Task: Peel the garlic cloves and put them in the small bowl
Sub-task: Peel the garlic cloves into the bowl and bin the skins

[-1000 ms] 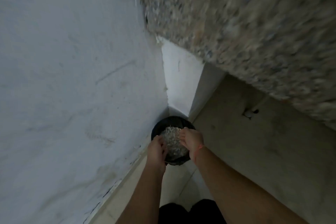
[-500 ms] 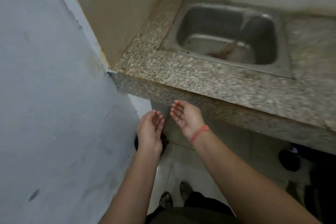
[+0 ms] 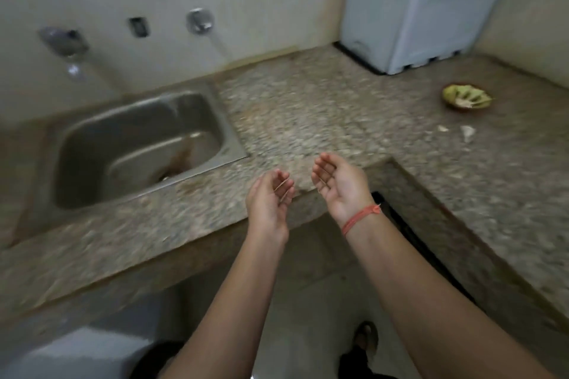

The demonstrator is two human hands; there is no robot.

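Note:
My left hand [image 3: 271, 198] and my right hand [image 3: 340, 183] hover side by side over the front edge of the speckled granite counter [image 3: 308, 108], palms facing each other, fingers relaxed and holding nothing. Thin scraps of garlic skin cling to the fingers of both hands. A red string is tied round my right wrist. A small bowl [image 3: 466, 97] with pale cloves in it sits far right on the counter. Two bits of garlic skin [image 3: 467, 132] lie near it.
A steel sink [image 3: 138, 144] is set in the counter at left, with taps [image 3: 200, 21] on the wall behind. A white box [image 3: 421, 9] stands in the back right corner. The counter turns along the right side. My foot [image 3: 365, 338] shows on the floor below.
The view has risen from a black bin of peel on the floor to the counter. Both hands have lifted from the bin and now hover empty above the counter edge.

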